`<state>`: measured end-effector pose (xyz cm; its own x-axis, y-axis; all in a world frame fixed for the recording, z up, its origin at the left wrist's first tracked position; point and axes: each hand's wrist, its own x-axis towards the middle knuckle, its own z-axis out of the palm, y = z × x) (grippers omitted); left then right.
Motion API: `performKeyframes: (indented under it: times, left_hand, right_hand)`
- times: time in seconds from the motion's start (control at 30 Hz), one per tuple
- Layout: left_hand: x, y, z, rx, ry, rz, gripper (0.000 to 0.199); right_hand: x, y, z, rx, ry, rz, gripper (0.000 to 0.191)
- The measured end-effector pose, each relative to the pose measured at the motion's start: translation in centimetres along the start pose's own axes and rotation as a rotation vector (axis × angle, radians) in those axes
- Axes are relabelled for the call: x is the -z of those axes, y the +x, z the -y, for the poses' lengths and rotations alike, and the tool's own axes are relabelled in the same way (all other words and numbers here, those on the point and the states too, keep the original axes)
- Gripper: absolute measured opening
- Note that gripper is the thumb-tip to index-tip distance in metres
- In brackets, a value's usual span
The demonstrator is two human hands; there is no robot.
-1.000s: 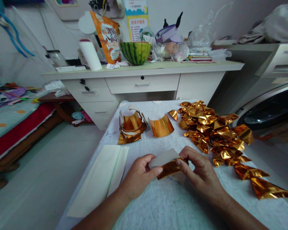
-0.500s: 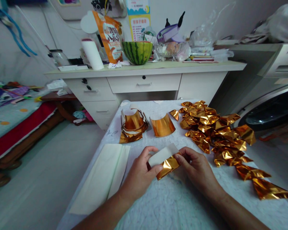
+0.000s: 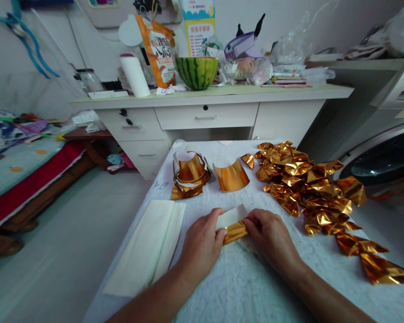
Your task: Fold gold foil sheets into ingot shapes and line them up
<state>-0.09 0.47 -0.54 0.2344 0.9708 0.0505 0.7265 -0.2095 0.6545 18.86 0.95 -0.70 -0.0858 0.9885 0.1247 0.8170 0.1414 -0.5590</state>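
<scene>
A small sheet of gold foil paper [image 3: 234, 232] with a whitish back is pinched between my two hands, its near edge folded over so that a gold band shows. My left hand [image 3: 204, 242] grips its left end between thumb and fingers. At the right end, my right hand [image 3: 271, 233] holds it with thumb and fingertips together. Just beyond them a curved gold sheet [image 3: 231, 176] lies on the cloth-covered table. To its left sits a stack of curled gold sheets [image 3: 191, 175]. A pile of folded gold foil pieces [image 3: 299, 179] spreads along the right side.
Folded white paper [image 3: 144, 246] lies left of my hands on the table [image 3: 229, 291]. Behind stands a white desk [image 3: 205, 115] bearing a cut watermelon [image 3: 196, 72], an orange pouch [image 3: 158, 54] and a paper roll [image 3: 134, 75]. A washing machine [image 3: 387, 125] is at right, a bed [image 3: 30, 179] at left.
The foil paper's gold fold has become narrower and flatter as both hands roll over it. My right hand's fingers have closed farther over its right end. The view has shifted slightly.
</scene>
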Motion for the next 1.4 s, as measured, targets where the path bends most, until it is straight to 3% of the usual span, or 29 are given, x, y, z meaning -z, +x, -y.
performKeyframes:
  times: [0.2,0.27,0.37,0.5,0.77,1.07,1.4]
  left_hand:
    - [0.4,0.0,-0.3,-0.230,0.191,-0.161,0.028]
    - [0.5,-0.2,-0.7,-0.348,0.186,-0.126,0.020]
    - [0.0,-0.9,-1.0,-0.540,0.222,0.015,0.018]
    - [-1.0,-1.6,-0.9,-0.642,0.347,0.080,0.019]
    - [-1.9,-2.6,-0.5,-0.642,0.521,0.046,0.038]
    - [-3.0,-3.3,0.2,-0.614,0.556,0.015,0.039]
    - [-1.9,-2.9,-0.6,-0.536,0.485,0.129,0.039]
  right_hand:
    - [-0.3,0.0,-0.1,0.009,-0.045,0.002,0.019]
    - [-0.5,0.0,-0.2,0.015,-0.063,-0.004,0.019]
    - [-0.6,0.1,-0.5,0.036,-0.080,-0.016,0.019]
    - [-0.6,0.1,-0.5,0.046,-0.077,-0.011,0.020]
    - [-0.3,0.2,-0.1,0.022,-0.087,0.010,0.019]
    - [-0.5,0.1,-0.4,0.000,-0.168,0.000,0.013]
    - [-0.5,0.2,-0.9,-0.019,-0.237,-0.035,0.012]
